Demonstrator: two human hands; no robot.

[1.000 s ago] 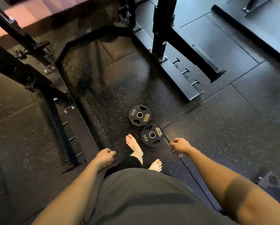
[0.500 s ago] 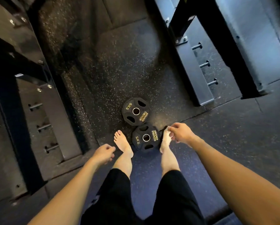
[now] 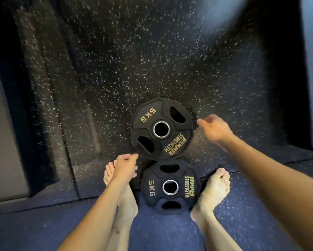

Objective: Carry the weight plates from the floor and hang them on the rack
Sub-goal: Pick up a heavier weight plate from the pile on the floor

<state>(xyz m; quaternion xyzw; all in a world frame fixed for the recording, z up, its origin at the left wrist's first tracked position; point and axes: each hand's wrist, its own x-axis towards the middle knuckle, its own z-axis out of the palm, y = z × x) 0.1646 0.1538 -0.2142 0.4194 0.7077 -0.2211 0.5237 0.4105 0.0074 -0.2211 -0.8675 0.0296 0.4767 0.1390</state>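
Just left of the far plate, the left hand hangs loosely curled, holding nothing. The near plate lies between the bare feet, touching the far one. The right hand reaches, fingers spread, empty. Hooking fingers through a grip slot should lift best.

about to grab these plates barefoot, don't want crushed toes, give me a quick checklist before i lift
1. Far black 5 kg weight plate flat on the speckled rubber floor: ok.
2. Near black 5 kg weight plate flat, grip slots showing: ok.
3. Left hand empty: ok.
4. Right hand empty, beside the far plate: ok.
5. Bare feet clear of the near plate: not ok, left foot and right foot flank it.
6. Rack peg free: cannot tell, out of view.
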